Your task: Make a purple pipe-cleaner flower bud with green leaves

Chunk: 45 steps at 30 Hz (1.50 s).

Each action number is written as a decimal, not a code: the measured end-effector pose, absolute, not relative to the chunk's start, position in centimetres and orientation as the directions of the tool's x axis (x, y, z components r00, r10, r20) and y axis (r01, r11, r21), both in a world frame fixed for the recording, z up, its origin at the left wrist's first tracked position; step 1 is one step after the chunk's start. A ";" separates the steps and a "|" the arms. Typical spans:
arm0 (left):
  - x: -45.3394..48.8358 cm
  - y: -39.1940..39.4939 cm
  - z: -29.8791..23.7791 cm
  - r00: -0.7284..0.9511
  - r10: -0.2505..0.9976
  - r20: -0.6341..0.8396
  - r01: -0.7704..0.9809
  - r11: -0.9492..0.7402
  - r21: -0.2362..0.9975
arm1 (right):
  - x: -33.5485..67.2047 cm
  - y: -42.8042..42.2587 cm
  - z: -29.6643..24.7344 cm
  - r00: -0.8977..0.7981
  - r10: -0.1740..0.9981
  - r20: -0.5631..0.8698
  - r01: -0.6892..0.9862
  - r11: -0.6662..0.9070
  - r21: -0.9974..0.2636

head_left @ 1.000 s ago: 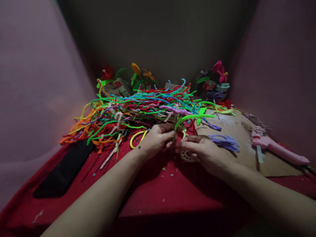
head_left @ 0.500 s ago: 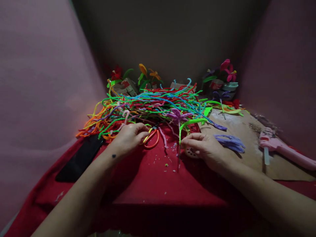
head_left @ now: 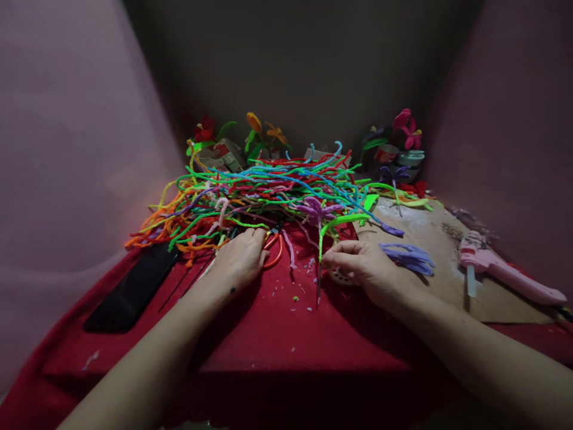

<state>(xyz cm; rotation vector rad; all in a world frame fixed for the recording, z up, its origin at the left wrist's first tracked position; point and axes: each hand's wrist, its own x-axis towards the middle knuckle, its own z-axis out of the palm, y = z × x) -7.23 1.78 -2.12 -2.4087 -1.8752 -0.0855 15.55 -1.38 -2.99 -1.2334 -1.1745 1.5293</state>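
Note:
My right hand (head_left: pixel 364 266) pinches the stem of a purple pipe-cleaner flower (head_left: pixel 319 209) between thumb and fingers. Bright green pipe cleaner (head_left: pixel 321 239) wraps the upper stem and bends off to the right as a leaf. Below my fingers the bare dark wire (head_left: pixel 318 289) points down. My left hand (head_left: pixel 244 254) is closed, its fingers curled over the left side of orange-handled scissors (head_left: pixel 280 254) lying on the red cloth; its fingertips are hidden. A round, white, holed disc (head_left: pixel 341 276) lies partly beneath my right hand.
A large heap of coloured pipe cleaners (head_left: pixel 277 185) spreads across the back. A black phone (head_left: pixel 129 292) lies left. On the right, a cardboard sheet (head_left: pixel 505 298) bears purple pipe cleaners (head_left: pixel 407 258) and a pink glue gun (head_left: pixel 496 269). Finished flowers (head_left: pixel 407 128) stand behind. Small scraps dot the red cloth (head_left: pixel 286 340).
My left hand has come down closer to the scissors and now covers their left handle. My right hand still holds the flower stem upright. The view has shifted slightly.

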 end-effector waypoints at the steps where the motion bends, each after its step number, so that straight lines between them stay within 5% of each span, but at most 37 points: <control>1: -7.1 1.7 -2.0 0.234 0.963 0.130 0.972 -0.234 -0.016 | 15.6 -1.4 -3.0 -0.171 0.962 -0.211 -0.042 -0.221 -0.974; 3: -6.6 1.2 -1.4 0.208 0.957 0.204 0.968 -0.231 0.100 | 15.6 -1.3 -3.0 -0.161 0.965 -0.208 -0.037 -0.216 -0.976; 5: -5.5 0.4 -0.7 0.200 0.959 0.202 0.900 -0.261 0.349 | 15.6 -1.3 -3.0 -0.154 0.967 -0.201 -0.026 -0.207 -0.978; 8: -3.4 -0.7 -0.1 0.257 0.965 -0.047 0.565 -0.111 0.818 | 15.7 -1.3 -3.0 -0.151 0.972 -0.180 -0.016 -0.185 -0.983; 10: -2.1 -1.0 -0.3 0.322 0.909 -0.266 0.328 0.156 0.932 | 15.7 -1.3 -2.9 -0.148 0.975 -0.168 -0.012 -0.171 -0.985; 15: -0.6 -0.8 -1.3 0.571 0.728 -0.380 0.068 0.419 0.905 | 15.7 -1.2 -2.8 -0.162 0.972 -0.171 -0.066 -0.184 -0.981; 24: -0.4 -1.1 -1.9 0.511 0.773 -0.375 0.128 0.363 0.923 | 15.8 -1.2 -2.7 -0.174 0.968 -0.181 -0.062 -0.194 -0.979; 31: -0.3 -1.2 -2.5 0.434 0.853 -0.290 -0.041 0.340 0.940 | 15.8 -1.1 -2.7 -0.188 0.974 -0.125 -0.109 -0.147 -0.983; 45: -1.0 -0.8 -2.5 0.638 0.736 -0.225 -0.212 0.449 0.868 | 15.6 -1.1 -2.9 -0.228 0.954 -0.195 -0.239 -0.249 -0.939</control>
